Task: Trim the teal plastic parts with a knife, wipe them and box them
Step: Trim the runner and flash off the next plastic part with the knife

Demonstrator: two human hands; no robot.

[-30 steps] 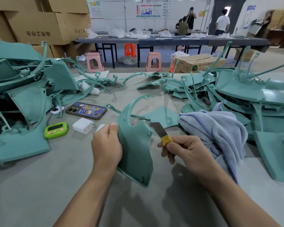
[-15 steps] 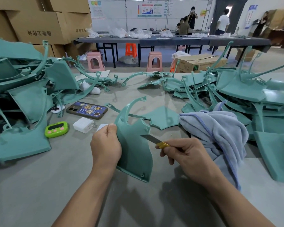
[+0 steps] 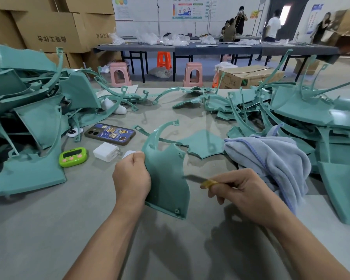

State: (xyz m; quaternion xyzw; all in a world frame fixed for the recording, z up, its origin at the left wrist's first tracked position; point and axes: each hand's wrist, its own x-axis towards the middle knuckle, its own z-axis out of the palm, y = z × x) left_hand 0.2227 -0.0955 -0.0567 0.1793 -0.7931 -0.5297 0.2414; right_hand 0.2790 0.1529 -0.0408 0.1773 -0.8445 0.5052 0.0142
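My left hand [image 3: 131,178] grips the left edge of a teal plastic part [image 3: 166,178], held upright over the grey table [image 3: 38,229]. My right hand [image 3: 240,190] holds a knife [image 3: 200,181] with a yellow collar. The blade tip touches the part's right edge about halfway down. A pale blue towel [image 3: 271,158] lies bunched just right of my right hand. Heaps of teal parts rise at the left [image 3: 28,118] and at the right [image 3: 311,122].
A phone [image 3: 110,133], a green timer [image 3: 73,156] and a white charger [image 3: 106,151] lie left of the held part. A flat teal piece [image 3: 202,144] lies behind it. Cardboard boxes [image 3: 49,31], stools and people at a long table fill the background.
The knife has slid down the part's right edge, from near the top notch to mid-height, and the blade now lies flatter. My left hand keeps its grip.
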